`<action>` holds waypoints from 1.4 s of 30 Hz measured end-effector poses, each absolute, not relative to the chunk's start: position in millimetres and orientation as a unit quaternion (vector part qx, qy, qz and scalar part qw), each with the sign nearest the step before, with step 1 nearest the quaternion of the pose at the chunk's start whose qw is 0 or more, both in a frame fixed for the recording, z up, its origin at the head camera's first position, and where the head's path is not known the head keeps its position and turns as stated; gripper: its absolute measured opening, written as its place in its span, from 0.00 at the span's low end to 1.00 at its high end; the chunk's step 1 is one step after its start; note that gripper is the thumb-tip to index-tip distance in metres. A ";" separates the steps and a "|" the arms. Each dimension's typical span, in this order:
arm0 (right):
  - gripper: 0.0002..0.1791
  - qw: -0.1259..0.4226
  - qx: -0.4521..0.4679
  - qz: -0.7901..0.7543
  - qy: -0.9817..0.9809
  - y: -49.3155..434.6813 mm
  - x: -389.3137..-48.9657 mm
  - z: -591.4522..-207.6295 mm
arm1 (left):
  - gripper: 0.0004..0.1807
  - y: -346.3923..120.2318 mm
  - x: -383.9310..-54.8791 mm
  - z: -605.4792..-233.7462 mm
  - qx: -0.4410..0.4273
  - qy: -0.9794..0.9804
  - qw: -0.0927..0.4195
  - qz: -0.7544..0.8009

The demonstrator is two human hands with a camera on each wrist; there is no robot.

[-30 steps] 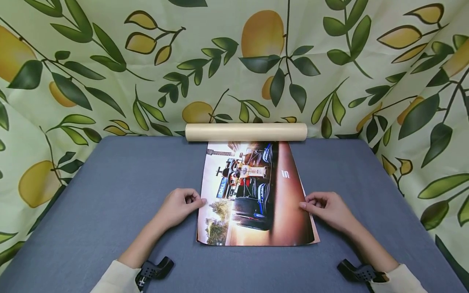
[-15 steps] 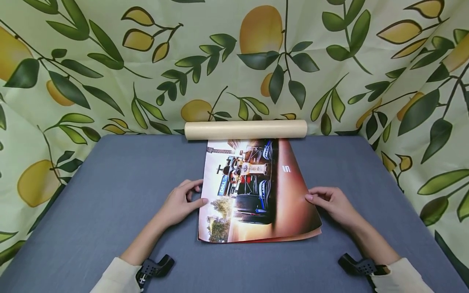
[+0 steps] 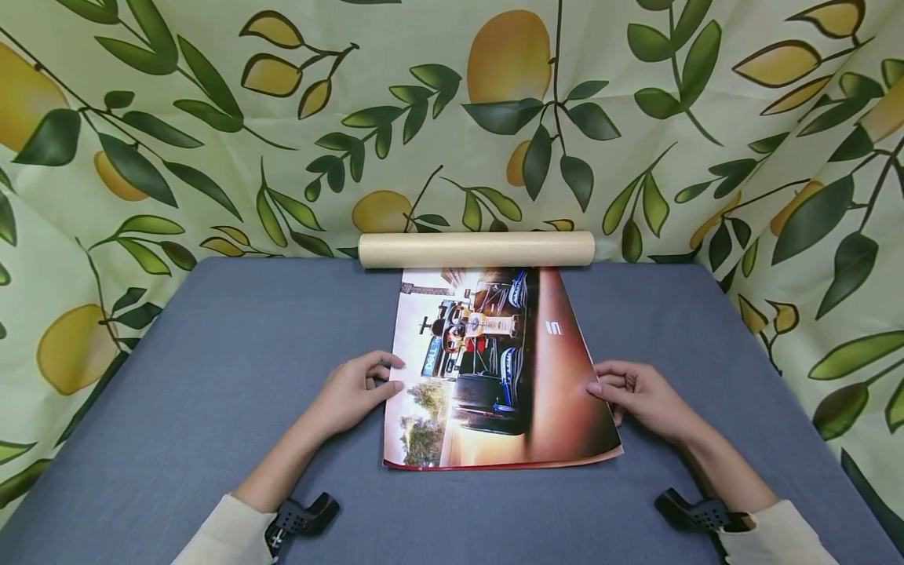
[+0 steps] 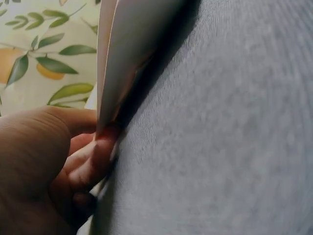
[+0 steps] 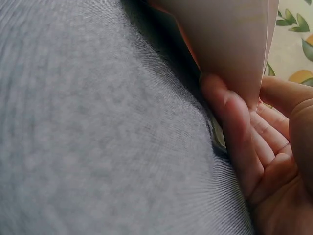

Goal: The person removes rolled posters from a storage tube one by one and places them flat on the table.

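Observation:
A glossy poster (image 3: 487, 377) printed with a racing car lies on the table, its picture turned sideways. At least one more sheet shows under its front edge. My left hand (image 3: 349, 392) pinches the poster's left edge, thumb on top and other fingers partly beneath, as the left wrist view shows with the sheet's pale underside (image 4: 129, 54). On the opposite edge, my right hand (image 3: 646, 399) pinches the sheets between thumb and fingers; the right wrist view shows their underside (image 5: 225, 44) lifted off the cloth. A cream-coloured roll (image 3: 476, 249) lies across the poster's far end, hiding it.
Blue-grey cloth (image 3: 233, 353) covers the table. Behind and at both sides hangs a curtain (image 3: 395, 47) printed with fruit and leaves. Each wrist wears a black camera, such as the left one (image 3: 304, 514).
The poster's near right corner has shifted rightward, with the right hand slightly farther right. At that corner the sheets fanned apart, then came closer together. The left index finger now reaches onto the left edge.

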State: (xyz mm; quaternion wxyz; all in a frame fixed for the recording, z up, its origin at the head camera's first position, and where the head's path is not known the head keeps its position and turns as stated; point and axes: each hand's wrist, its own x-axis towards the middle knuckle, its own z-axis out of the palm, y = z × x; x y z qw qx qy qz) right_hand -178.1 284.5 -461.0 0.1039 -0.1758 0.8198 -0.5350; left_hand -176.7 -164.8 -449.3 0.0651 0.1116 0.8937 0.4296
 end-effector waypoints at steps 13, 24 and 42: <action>0.28 0.148 -0.189 -0.587 0.773 284.0 -181.3 -463.1 | 0.27 -173.6 -177.8 -450.7 0.138 0.807 0.178 0.546; 0.26 0.158 -0.199 -0.560 0.789 278.4 -177.9 -459.6 | 0.30 -169.8 -177.3 -449.6 0.154 0.807 0.207 0.532; 0.25 0.178 -0.176 -0.644 0.723 282.3 -179.6 -459.7 | 0.33 -164.7 -177.7 -450.4 0.100 0.782 0.185 0.587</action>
